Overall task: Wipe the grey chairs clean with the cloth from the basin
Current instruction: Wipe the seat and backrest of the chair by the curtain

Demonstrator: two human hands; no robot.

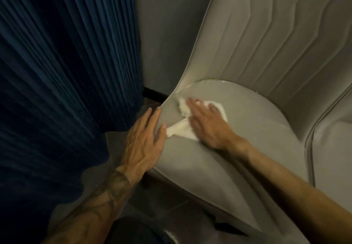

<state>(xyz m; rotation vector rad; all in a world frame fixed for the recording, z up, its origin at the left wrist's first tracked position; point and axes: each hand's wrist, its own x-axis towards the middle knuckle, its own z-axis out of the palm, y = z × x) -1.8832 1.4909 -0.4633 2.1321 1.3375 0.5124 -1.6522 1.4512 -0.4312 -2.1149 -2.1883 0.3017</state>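
Curtain [62,72] crowds the chair [247,120] seat's left edge, where my left hand [146,139] lies flat, while my right hand [207,125] presses flat on the cloth [182,127].

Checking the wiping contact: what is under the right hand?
The white cloth, pressed on the grey chair seat by the right hand. The cloth's middle and the seat beneath are hidden.

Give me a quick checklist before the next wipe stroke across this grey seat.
1. Contact: right hand presses cloth onto seat: ok.
2. Brace: left hand rests on the seat's left edge: ok.
3. Clearance: blue curtain hangs apart from the cloth: ok.
4. Path: seat beyond the cloth holds nothing else: ok.
5. Rinse: basin nearby: cannot tell, out of view.
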